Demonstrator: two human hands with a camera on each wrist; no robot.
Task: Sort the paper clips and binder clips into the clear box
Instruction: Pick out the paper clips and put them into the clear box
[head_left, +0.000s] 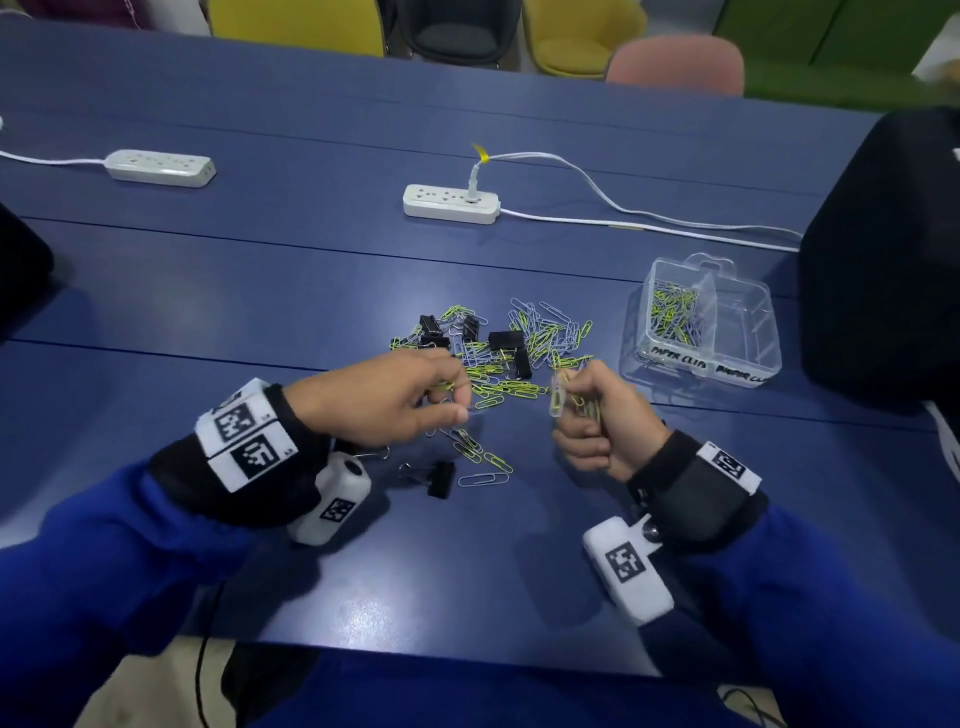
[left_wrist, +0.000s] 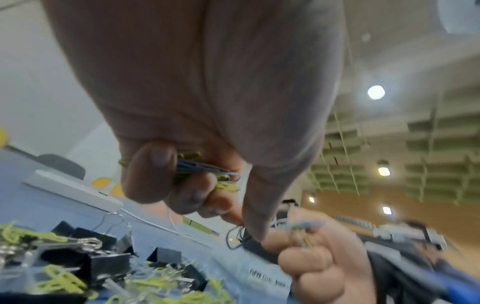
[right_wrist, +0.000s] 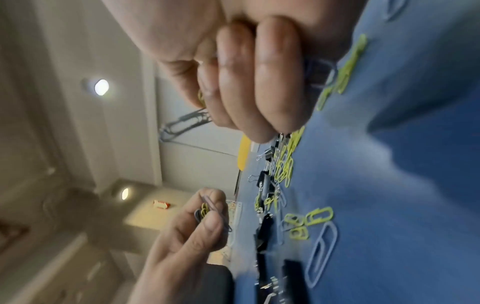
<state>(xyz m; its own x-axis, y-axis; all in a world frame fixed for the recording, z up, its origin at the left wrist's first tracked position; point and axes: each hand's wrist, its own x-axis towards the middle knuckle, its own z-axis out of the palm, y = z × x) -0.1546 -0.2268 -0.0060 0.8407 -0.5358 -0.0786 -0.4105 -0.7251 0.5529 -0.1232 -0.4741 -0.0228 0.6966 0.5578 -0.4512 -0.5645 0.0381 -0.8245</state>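
Observation:
A heap of yellow-green and blue-grey paper clips (head_left: 519, 358) mixed with black binder clips (head_left: 506, 340) lies mid-table. My left hand (head_left: 441, 400) hovers over its near edge, fingers curled round a small bunch of paper clips (left_wrist: 207, 170). My right hand (head_left: 576, 400) is beside it, fist closed on more paper clips (right_wrist: 187, 123), one pale clip sticking up. The clear box (head_left: 748, 332) stands to the right; its left compartment holds paper clips, its right one looks bare. One binder clip (head_left: 439, 480) lies apart near me.
Two white power strips (head_left: 451, 203) (head_left: 160, 167) and a cable lie farther back. A black bag (head_left: 883, 249) stands just right of the box. A few loose paper clips (head_left: 483, 457) lie between my hands. Chairs line the far edge.

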